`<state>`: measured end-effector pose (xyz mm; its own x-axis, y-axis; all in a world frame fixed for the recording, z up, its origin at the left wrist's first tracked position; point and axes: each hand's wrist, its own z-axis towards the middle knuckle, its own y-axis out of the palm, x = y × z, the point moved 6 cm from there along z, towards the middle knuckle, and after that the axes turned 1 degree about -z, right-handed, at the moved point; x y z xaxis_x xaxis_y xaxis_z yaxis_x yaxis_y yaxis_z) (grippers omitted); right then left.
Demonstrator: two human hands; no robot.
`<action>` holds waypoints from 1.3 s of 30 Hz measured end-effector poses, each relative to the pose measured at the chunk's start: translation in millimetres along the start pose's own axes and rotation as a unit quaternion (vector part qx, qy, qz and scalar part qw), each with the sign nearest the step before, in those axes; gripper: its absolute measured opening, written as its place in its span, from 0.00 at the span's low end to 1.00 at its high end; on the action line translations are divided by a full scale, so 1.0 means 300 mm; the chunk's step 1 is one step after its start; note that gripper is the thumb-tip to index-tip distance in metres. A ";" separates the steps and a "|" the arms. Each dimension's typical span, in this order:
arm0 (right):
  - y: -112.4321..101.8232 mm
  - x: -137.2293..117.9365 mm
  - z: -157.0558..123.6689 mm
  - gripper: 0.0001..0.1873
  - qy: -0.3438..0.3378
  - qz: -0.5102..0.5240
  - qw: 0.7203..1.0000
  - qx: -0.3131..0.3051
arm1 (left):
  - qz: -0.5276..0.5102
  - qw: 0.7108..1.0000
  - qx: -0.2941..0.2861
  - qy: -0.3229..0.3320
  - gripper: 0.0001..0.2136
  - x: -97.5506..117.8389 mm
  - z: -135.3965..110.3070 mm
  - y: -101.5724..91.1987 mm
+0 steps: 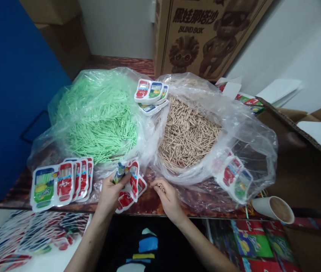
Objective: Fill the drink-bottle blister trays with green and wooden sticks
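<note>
My left hand (110, 192) is closed on a printed red-and-green plastic pouch (134, 177), its thumb over the bent part. More red pouches (125, 201) lie just under that hand, on the table edge. My right hand (168, 199) is closed around a small bunch of short tan sticks (160, 186), their ends showing between thumb and fingers. In front of it stands a clear plastic bag filled with tan sticks (189, 132). Beyond my left hand, another clear bag holds thin green sticks (101, 128).
Several filled-looking pouches (43, 189) overlap at the table's left. Other pouches lie between the bags (151, 92) and on the right bag (234, 177). A paper cup (273, 209) lies tipped at the right edge. A large carton (206, 34) stands behind; a blue panel (13, 94) borders the left.
</note>
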<state>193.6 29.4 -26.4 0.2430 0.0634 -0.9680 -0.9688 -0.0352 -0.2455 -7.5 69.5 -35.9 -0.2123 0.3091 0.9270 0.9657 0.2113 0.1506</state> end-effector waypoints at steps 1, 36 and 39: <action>-0.001 -0.001 0.002 0.08 0.002 0.000 1.000 0.000 | 0.000 1.000 -0.007 0.001 0.14 -0.001 -0.001 0.004; -0.147 -0.199 0.167 0.12 -0.046 -0.052 0.996 -0.064 | 0.244 0.934 -0.221 0.141 0.04 0.092 -0.049 0.198; -0.155 -0.201 0.166 0.12 -0.050 -0.051 0.995 -0.063 | 0.249 0.934 -0.226 0.124 0.03 0.075 -0.050 0.200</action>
<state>221.4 76.9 46.0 0.3273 0.1720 -0.9291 -0.9241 -0.1471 -0.3527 48.0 75.1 -0.7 0.2671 0.0286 0.9632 0.9115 -0.3318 -0.2429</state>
